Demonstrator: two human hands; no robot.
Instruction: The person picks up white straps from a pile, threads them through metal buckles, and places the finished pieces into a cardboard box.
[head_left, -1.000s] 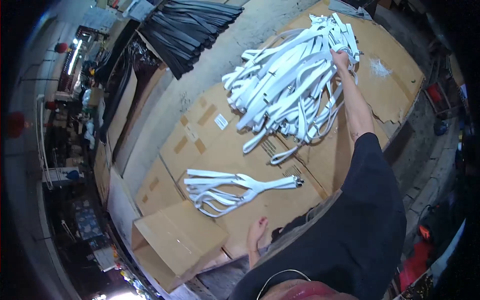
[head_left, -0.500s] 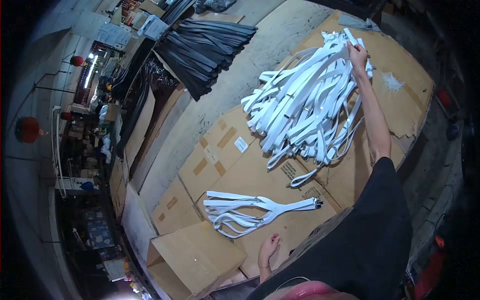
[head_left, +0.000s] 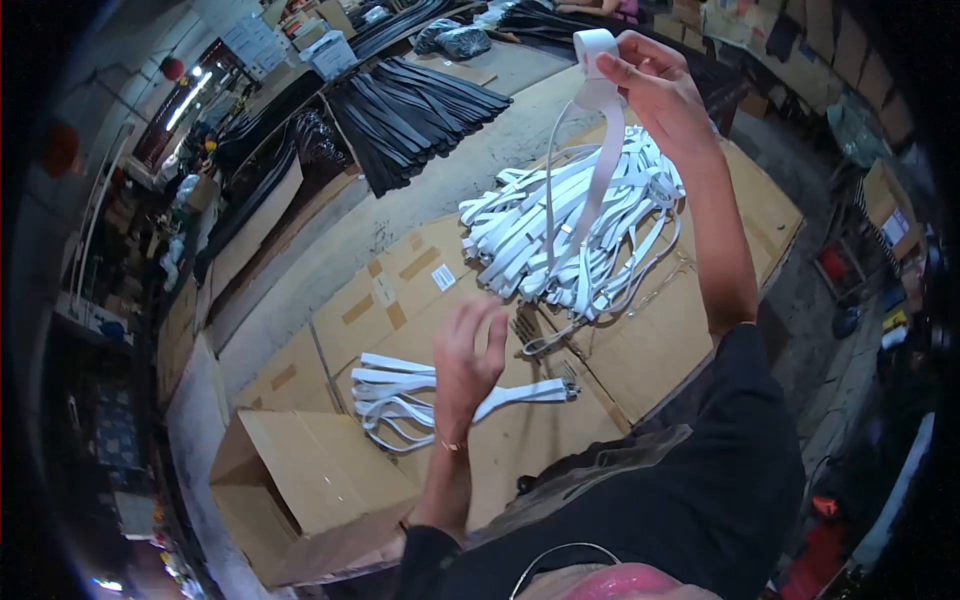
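My right hand is raised at the top, closed on a white strap. The strap loops over near the fingers and hangs down toward a large heap of white straps on the cardboard. My left hand, slightly blurred, hovers with its fingers apart and nothing in them. Below and behind it lies a smaller bundle of white straps, with metal ends at its right; my hand and wrist cover part of it.
Flattened cardboard covers the work surface. An open cardboard box stands at the lower left. Dark straps lie fanned out farther back, near plastic-wrapped bundles. Part of another person shows at the top edge.
My right hand has lifted a white strap up from the heap. My left hand has moved up and forward from the near edge, over the smaller bundle. The view has shifted.
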